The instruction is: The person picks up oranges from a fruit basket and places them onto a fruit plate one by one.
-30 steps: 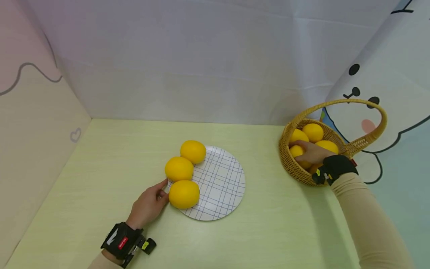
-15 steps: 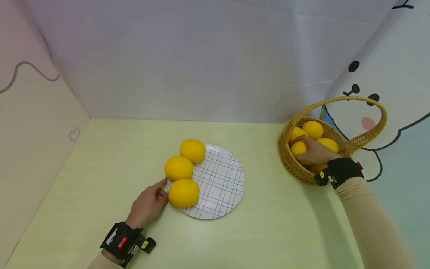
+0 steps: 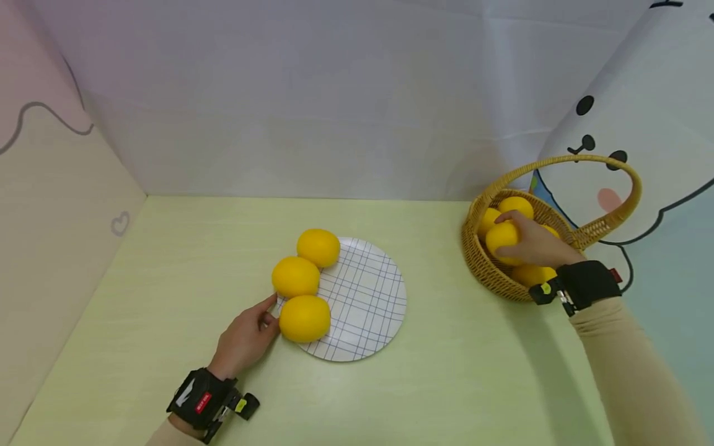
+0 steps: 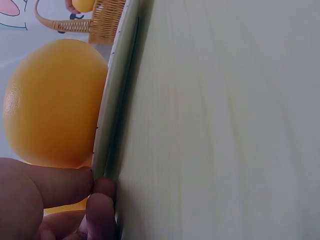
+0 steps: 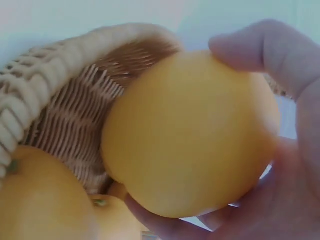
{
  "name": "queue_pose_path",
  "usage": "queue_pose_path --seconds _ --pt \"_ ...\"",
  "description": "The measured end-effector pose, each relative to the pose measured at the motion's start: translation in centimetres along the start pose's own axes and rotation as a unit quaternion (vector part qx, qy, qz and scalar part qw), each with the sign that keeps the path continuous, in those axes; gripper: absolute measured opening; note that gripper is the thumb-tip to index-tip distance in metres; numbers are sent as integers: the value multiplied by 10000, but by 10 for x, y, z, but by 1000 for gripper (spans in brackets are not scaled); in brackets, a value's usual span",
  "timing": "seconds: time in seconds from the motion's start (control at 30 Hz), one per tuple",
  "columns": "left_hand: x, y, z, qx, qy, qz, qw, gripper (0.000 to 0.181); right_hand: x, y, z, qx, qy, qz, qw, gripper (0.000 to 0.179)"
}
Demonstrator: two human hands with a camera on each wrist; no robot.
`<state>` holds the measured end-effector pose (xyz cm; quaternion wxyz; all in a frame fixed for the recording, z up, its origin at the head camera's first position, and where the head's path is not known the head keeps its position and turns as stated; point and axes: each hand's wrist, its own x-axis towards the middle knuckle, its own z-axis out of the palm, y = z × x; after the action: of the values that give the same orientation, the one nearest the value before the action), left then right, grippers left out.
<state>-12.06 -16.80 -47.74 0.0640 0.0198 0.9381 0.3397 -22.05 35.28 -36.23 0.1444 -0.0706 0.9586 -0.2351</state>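
A round white plate [image 3: 368,303] with a blue grid pattern lies on the table. Three smooth yellow-orange oranges sit along its left side, the nearest orange [image 3: 304,318] beside my left hand [image 3: 244,342]. In the left wrist view, that hand's thumb [image 4: 60,186] and fingers pinch the plate's rim. At the right, my right hand [image 3: 540,243] grips another orange [image 5: 185,135] at the wicker basket [image 3: 491,282]. The thumb curls over its top and fingers pass underneath, partly hidden. More oranges lie in the basket, one top orange [image 3: 515,206] behind the hand.
The basket's tall arched handle [image 3: 580,159] rises above and beside the right hand. A pale wooden table [image 3: 217,254] extends between plate and basket. White cloth [image 3: 312,142] hangs behind it, and printed sheets stand at both sides.
My right hand has drawn the orange up and slightly right from among the others in the basket, uncovering more of the lower ones. The left hand stays at the plate's rim.
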Motion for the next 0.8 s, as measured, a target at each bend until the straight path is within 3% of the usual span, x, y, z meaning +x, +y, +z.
queue_pose_path --seconds 0.17,0.4,0.63,0.8 --pt "0 0 1 11 30 10 10000 52 -8 -13 -3 -132 -1 -296 9995 71" --pt "0 -2 1 22 36 87 10000 52 -20 -35 -2 -359 111 -713 9968 56" --pt "2 -3 1 0 30 146 9999 51 -19 -70 9 -51 171 -1107 9937 59" --pt "2 -3 1 7 18 154 9999 51 -9 -94 24 329 92 -1120 9931 62"
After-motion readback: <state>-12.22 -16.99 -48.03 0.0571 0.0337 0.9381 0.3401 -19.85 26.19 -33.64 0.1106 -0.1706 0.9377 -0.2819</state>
